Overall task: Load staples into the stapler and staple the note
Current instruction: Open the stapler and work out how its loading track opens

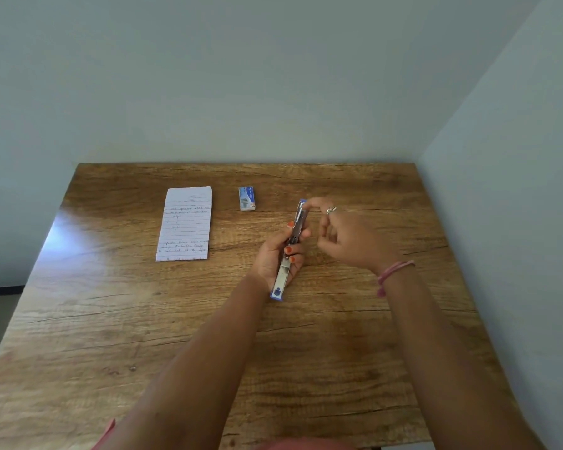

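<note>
We hold the stapler (289, 251) swung open, our left hand (278, 254) clasped round its middle, our right hand (345, 235) pinching its far tip. Beyond our grip, staple box (247, 198) and note (185, 223) lie untouched; stapling remains.

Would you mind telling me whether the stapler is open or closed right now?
Open: the stapler is swung out nearly straight in the left hand, with the right hand touching its far end.
</note>
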